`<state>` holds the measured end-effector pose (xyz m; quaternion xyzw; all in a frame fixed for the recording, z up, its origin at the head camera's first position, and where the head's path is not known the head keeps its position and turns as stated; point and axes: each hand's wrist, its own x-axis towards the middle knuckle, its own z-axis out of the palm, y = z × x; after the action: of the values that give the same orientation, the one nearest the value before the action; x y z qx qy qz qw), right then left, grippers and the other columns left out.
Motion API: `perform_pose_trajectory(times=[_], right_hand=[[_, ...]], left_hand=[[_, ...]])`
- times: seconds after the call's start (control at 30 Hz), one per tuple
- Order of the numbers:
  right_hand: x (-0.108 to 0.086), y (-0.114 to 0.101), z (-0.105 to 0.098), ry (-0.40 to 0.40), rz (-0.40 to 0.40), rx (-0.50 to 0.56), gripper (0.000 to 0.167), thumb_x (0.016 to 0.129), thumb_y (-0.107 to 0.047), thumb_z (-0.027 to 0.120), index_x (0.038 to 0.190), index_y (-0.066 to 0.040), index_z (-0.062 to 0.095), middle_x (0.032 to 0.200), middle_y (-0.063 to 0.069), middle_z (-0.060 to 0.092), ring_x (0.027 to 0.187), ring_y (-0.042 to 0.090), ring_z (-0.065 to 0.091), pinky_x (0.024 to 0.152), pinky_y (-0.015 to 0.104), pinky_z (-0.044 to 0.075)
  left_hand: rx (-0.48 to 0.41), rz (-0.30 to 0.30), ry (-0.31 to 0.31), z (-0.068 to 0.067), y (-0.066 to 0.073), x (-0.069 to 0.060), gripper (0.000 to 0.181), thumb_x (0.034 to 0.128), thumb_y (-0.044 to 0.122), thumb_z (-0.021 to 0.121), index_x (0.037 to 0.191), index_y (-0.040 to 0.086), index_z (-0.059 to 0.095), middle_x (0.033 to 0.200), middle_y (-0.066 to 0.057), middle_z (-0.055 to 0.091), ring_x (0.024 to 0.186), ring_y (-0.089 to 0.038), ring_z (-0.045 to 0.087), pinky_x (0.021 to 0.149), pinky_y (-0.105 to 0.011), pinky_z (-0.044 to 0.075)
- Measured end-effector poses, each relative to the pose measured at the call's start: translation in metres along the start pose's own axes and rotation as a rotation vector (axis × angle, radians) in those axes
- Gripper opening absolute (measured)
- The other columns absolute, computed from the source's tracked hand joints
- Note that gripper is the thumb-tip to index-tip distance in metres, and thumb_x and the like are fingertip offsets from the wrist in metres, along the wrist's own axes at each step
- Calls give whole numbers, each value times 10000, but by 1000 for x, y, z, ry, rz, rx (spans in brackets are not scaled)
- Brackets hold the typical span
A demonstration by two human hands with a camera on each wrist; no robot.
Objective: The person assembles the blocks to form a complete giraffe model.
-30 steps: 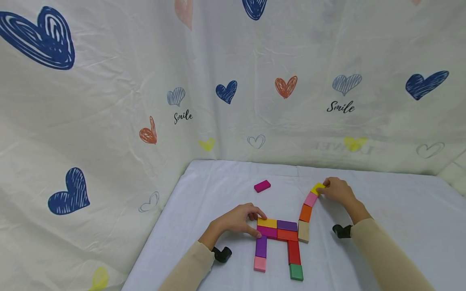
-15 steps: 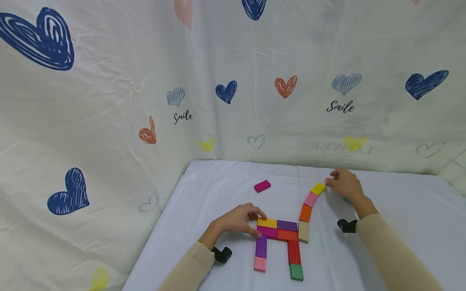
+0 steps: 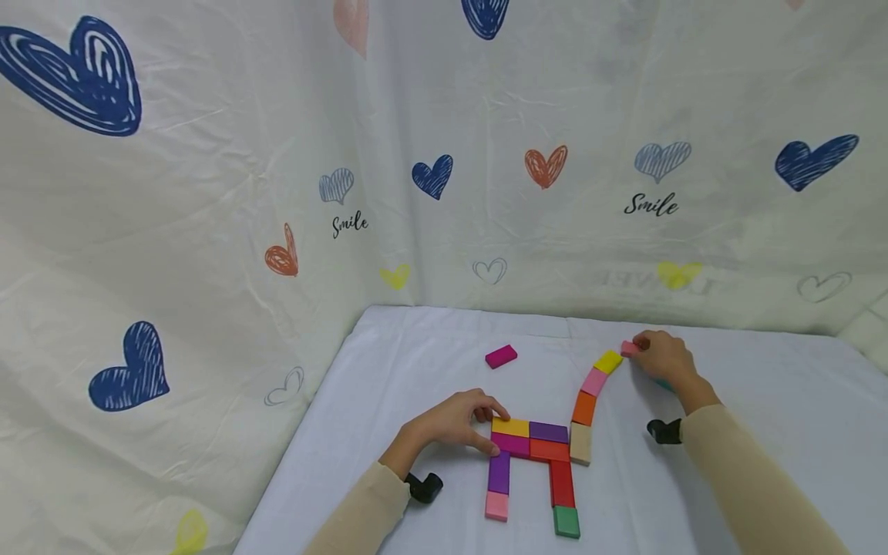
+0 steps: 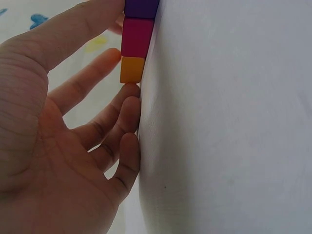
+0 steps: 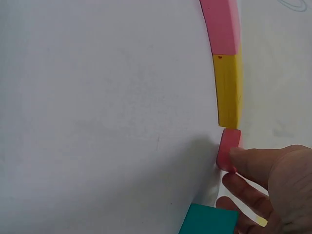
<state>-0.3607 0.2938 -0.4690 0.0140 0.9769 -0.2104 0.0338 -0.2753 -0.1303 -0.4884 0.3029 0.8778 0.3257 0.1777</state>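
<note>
In the head view my right hand (image 3: pixel 666 361) pinches a small pinkish-red block (image 5: pixel 227 148) between thumb and fingers, close to the end of a yellow block (image 5: pixel 228 90). A teal block (image 5: pixel 209 222) lies by its lower fingers; whether they touch it I cannot tell. My left hand (image 3: pixel 454 420) rests at the left end of a flat block figure, index fingertip on the orange-yellow block (image 3: pixel 510 428) and thumb by the magenta block (image 3: pixel 509 445). From the figure's right side a curve of blocks rises: tan (image 3: pixel 580 445), orange (image 3: pixel 584 408), pink (image 3: pixel 594 381), then yellow.
A loose magenta block (image 3: pixel 501 356) lies farther back on the white cloth (image 3: pixel 430 347). Below the figure's body stand two legs, one purple (image 3: pixel 499 472) and pink, the other red (image 3: pixel 563 484) and green. A heart-printed curtain (image 3: pixel 486 223) hangs behind.
My right hand has left the yellow block, moved slightly right, and now holds the pinkish-red block beyond its end. The left hand keeps its place.
</note>
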Motion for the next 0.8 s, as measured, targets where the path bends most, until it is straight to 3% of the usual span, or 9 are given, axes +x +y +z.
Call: perform_pose_trajectory(times=[0.4, 0.8], right_hand=[[-4, -9, -2, -6, 13, 8, 497, 1004, -288, 605, 1280, 122, 556, 1208, 320, 608, 995, 430, 536, 878, 571, 458], [4, -3, 3, 25, 4, 15, 430, 993, -258, 582, 1236, 96, 596, 1207, 314, 624, 1004, 443, 556, 878, 603, 436]], left_hand=[[7, 1, 2, 0, 1, 1, 482, 800, 352, 881, 1238, 366, 681, 1080, 131, 589, 1016, -14, 536, 880, -194, 491], [19, -4, 1, 1, 1, 2, 480, 802, 357, 879, 1237, 373, 677, 1083, 132, 590, 1013, -7, 534, 884, -196, 492]])
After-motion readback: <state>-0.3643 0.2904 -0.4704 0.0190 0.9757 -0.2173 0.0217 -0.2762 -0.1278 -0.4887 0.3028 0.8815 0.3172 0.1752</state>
